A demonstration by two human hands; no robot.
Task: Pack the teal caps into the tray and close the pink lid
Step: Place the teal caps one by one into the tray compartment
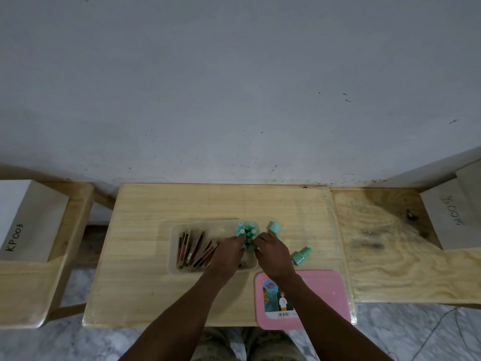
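The left hand (pixel 227 252) and right hand (pixel 273 252) crowd the teal caps (pixel 246 231) standing at the right end of the tray (pixel 172 252), I cannot tell if they pinch, and 1 bump could tip them.

Both bare forearms enter from the bottom edge and converge forward, the left forearm (pixel 182 311) slanting up to the right and the right forearm (pixel 322 311) up to the left. The left hand (pixel 227 254) and the right hand (pixel 273 254) lie backs up, close side by side with a narrow gap between them. Each hand's fingers bend downward at the knuckles, tips turned toward the other hand; whether they pinch anything cannot be told from this view
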